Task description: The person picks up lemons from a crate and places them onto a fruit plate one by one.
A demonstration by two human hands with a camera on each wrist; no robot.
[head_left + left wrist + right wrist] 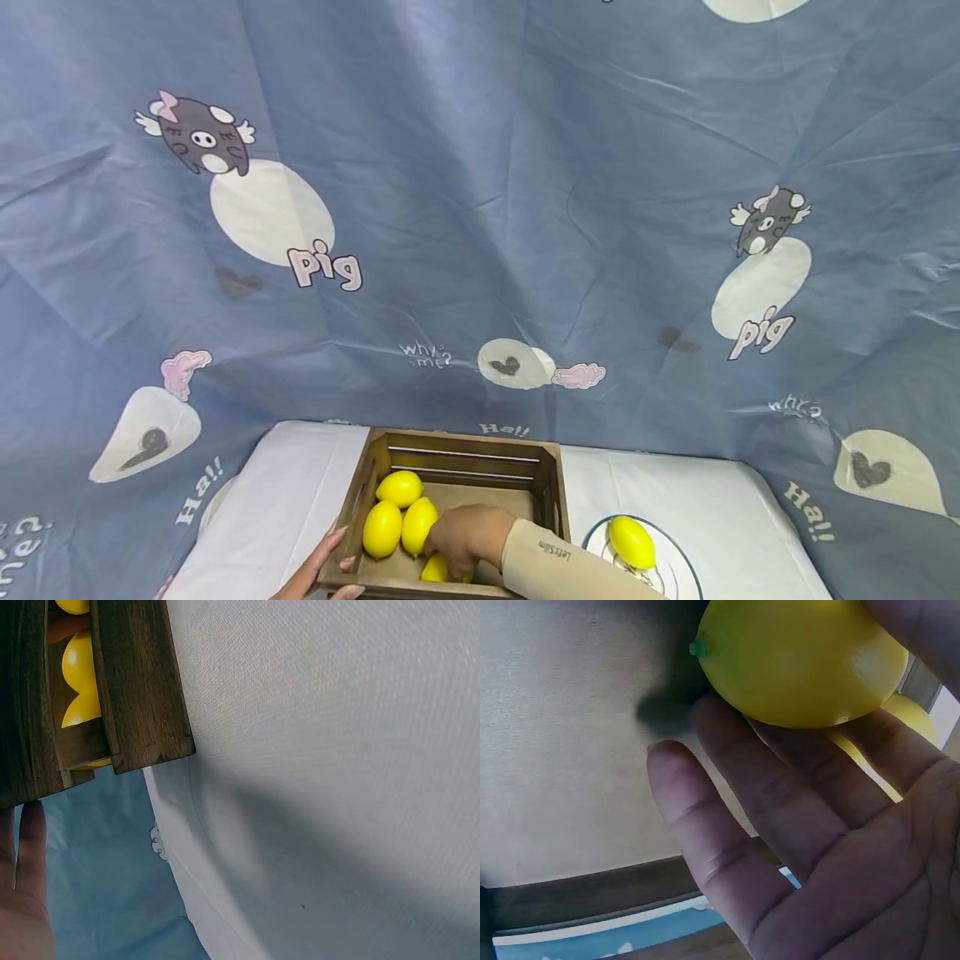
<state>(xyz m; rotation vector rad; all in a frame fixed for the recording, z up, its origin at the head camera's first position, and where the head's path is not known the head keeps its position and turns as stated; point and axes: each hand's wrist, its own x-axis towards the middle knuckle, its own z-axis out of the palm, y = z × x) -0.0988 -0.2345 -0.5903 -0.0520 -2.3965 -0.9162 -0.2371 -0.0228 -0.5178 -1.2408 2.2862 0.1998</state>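
Note:
A brown slatted wooden crate (551, 467) stands on the white table, with three yellow lemons grouped along its left side, one of them this lemon (382, 528). Inside it, my right hand (472, 537) reaches down and holds another lemon (802, 660). In the right wrist view the thumb is over that lemon and fingers lie beneath it, its green stem tip pointing left. My left hand (311, 571) grips the crate's near left corner, fingertips at the rim. The left wrist view shows fingers (30, 847) against the crate's edge.
Right of the crate, a white plate (678, 575) with a dark green rim carries one lemon (632, 543). White cloth (300, 467) covers the table. A blue pig-print curtain (480, 208) hangs behind and at both sides.

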